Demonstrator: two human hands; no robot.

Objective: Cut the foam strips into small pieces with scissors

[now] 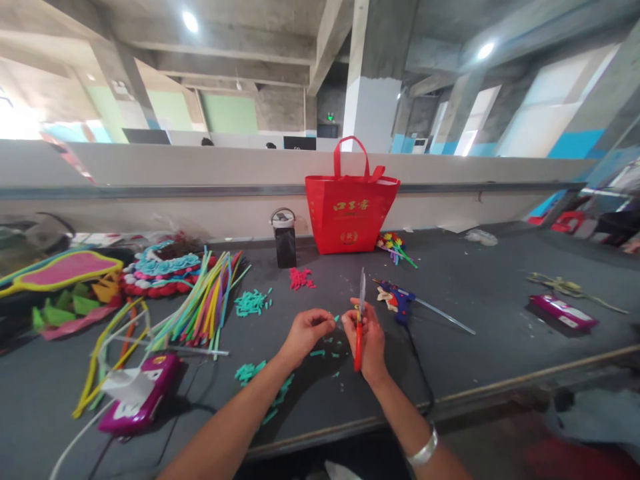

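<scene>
My left hand (pixel 306 335) is closed in a pinch over the middle of the dark table, with a small teal piece (pixel 337 319) at its fingertips. Just right of it, my right hand (pixel 373 340) is wrapped around red-handled scissors (pixel 359 347), their blades pointing up and away. Loose teal bits (pixel 318 353) are scattered on the table below both hands. A nearer heap of teal cut pieces (pixel 250 372) is partly hidden by my left forearm. Farther off are another teal heap (pixel 253 303) and a small pile of pink pieces (pixel 301 279).
A blue glue gun (pixel 403 305) with a clear stick lies right of my hands, its cord running toward the table edge. A red bag (pixel 353 213) and a dark lidded container (pixel 285 245) stand behind. Leftward are colourful fuzzy stems (pixel 200 310) and a purple power strip (pixel 143 400).
</scene>
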